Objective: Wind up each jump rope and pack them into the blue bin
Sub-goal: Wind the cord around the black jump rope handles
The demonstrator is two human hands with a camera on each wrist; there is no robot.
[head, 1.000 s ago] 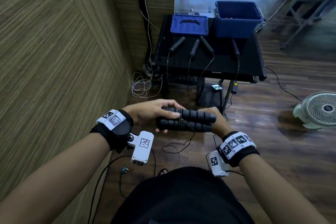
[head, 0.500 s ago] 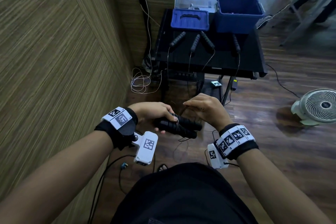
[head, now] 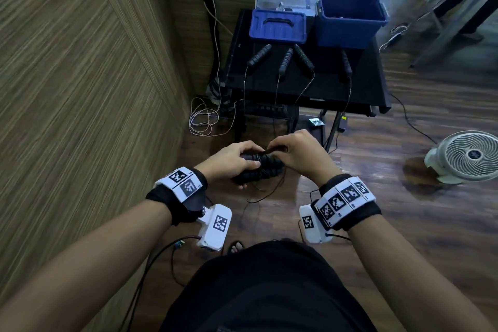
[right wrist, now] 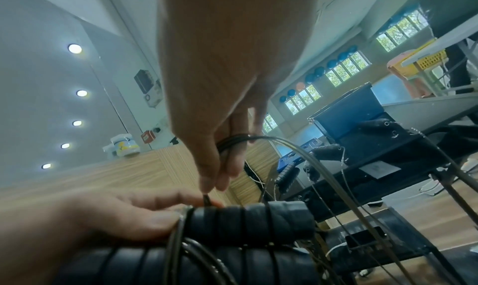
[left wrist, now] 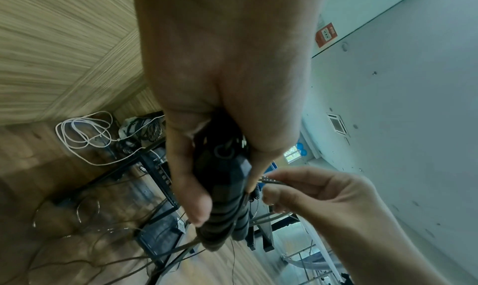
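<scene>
Black handles, two held, four handles on table

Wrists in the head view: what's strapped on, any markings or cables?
Each bare forearm ends in a black wrist strap carrying a white band of black-and-white square tags: two show on the left band, about four on the right band. A white camera box with its own tag hangs under each wrist, trailing thin black cables. No sleeves or gloves.

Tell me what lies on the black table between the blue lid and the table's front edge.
In the head view, rope handles lie between the blue lid and the black table's front edge, their cords hanging over it.
</scene>
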